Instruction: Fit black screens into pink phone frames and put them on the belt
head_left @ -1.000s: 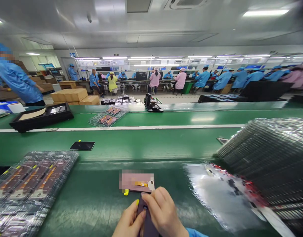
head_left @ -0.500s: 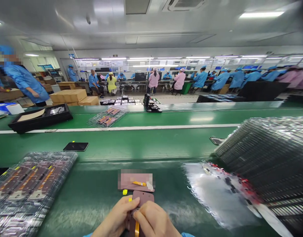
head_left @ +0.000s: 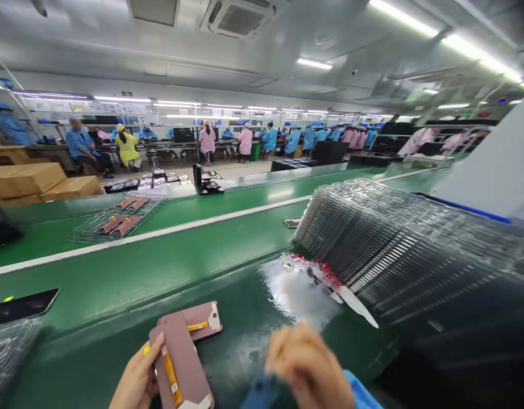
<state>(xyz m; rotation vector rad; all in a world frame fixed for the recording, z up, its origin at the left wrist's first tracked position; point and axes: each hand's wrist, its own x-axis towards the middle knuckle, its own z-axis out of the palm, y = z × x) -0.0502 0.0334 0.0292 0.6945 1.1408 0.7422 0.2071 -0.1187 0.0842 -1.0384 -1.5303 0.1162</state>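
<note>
My left hand (head_left: 138, 372) grips a brownish-pink phone panel (head_left: 182, 363) by its left edge; an orange flex strip and a white patch show on its face. Behind it, partly covered, a second such panel (head_left: 206, 321) lies on the green surface. My right hand (head_left: 307, 363), blurred by motion, is off to the right with its fingers pressed together, near a dark bluish blurred thing (head_left: 262, 391) that I cannot make out. Beyond that hand lies a pile of clear plastic film (head_left: 304, 292) with red and black tabs.
Tall stacked clear trays (head_left: 373, 238) stand at the right. A tray of brown parts (head_left: 121, 218) sits on the far belt, and a black phone screen (head_left: 25, 307) is at the left. Cardboard boxes (head_left: 27, 179) and seated people are in the background.
The view has swung to the right. My right hand has left the panel and moved rightward. The panel in my left hand now shows its strip and white patch more fully.
</note>
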